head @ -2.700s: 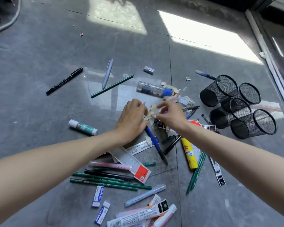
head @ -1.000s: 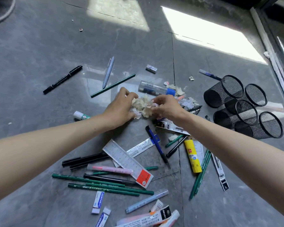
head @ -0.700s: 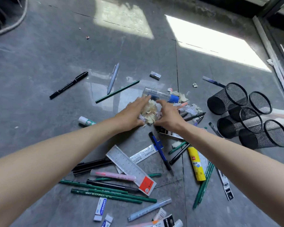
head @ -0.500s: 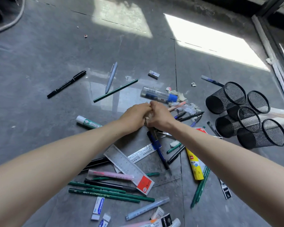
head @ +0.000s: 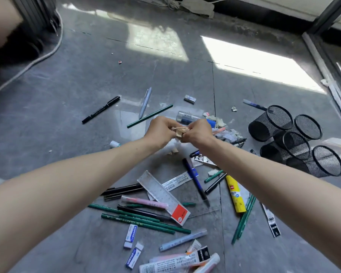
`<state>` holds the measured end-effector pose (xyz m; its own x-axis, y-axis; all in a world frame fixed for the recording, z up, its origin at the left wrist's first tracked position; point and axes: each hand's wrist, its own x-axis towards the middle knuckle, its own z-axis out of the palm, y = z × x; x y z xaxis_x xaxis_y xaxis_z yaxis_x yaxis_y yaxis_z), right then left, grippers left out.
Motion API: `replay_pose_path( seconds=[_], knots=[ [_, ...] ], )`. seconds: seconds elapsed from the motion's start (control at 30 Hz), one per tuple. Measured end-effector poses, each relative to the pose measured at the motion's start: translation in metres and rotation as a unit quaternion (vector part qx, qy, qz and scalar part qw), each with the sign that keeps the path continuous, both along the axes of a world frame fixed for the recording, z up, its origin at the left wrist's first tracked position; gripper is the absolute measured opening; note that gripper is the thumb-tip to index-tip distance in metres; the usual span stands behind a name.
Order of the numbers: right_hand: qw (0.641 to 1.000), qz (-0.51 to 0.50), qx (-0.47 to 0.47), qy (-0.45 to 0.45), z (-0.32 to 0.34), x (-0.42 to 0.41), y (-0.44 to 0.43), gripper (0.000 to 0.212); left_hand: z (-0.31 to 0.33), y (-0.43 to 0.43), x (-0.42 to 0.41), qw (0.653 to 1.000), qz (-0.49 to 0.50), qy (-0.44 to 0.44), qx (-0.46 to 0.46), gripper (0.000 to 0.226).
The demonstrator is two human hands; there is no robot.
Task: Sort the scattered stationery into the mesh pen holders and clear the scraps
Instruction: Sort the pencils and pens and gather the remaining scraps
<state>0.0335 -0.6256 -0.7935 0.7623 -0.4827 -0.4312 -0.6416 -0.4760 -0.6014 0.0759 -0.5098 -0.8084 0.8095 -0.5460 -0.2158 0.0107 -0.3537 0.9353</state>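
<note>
Four mesh pen holders [head: 295, 142], tipped on the floor [head: 67, 95]. Left of them: left hand [head: 161, 131] and right hand [head: 197, 133], fingers [head: 169, 125] pinching one scrap wad [head: 180, 131]; loose scraps [head: 228, 134] between; ruler [head: 163, 196], pencils [head: 138, 219] also left.

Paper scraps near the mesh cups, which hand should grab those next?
Probably the right hand: the loose scraps lie just beside it, toward the mesh holders. The left hand sits farther off and could hold the wad.

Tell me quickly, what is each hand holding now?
Left hand: closed, pinching the paper scraps.
Right hand: closed, pinching the same paper scraps.
</note>
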Motion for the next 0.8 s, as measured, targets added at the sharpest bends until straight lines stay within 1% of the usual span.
replay_pose_path(
  seconds=[0.13,0.2,0.27,0.33,0.4,0.5,0.57,0.67,0.73,0.8],
  knots=[
    [1.0,-0.018,0.023,0.002,0.02,0.011,0.028,0.013,0.03,0.027,0.004,0.999,0.029,-0.026,0.038,0.021],
    [0.999,-0.008,0.046,-0.008,0.026,0.019,0.051,0.02,0.042,0.05,0.006,0.996,0.048,-0.037,0.061,0.018],
    [0.995,0.001,0.098,-0.017,0.031,0.032,0.08,0.031,0.055,0.082,0.008,0.993,0.073,-0.044,0.078,0.016],
    [0.986,0.011,0.163,-0.027,0.042,0.042,0.115,0.033,0.067,0.116,0.007,0.988,0.108,-0.05,0.097,0.016],
    [0.98,0.045,0.194,-0.023,0.056,0.048,0.155,0.027,0.079,0.155,0.004,0.98,0.15,-0.05,0.122,0.015],
    [0.971,0.098,0.218,-0.006,0.071,0.051,0.216,0.031,0.095,0.214,-0.006,0.963,0.222,-0.047,0.148,0.017],
    [0.965,0.138,0.221,0.002,0.078,0.05,0.255,0.038,0.106,0.248,-0.017,0.952,0.261,-0.046,0.154,0.017],
    [0.949,0.177,0.258,0.02,0.087,0.044,0.303,0.053,0.121,0.289,-0.038,0.936,0.299,-0.05,0.181,0.013],
    [0.94,0.189,0.282,0.04,0.091,0.038,0.324,0.048,0.126,0.308,-0.051,0.928,0.319,-0.05,0.185,0.013],
    [0.934,0.203,0.29,0.055,0.093,0.032,0.338,0.031,0.127,0.319,-0.061,0.918,0.334,-0.057,0.204,0.012]
  ],
)
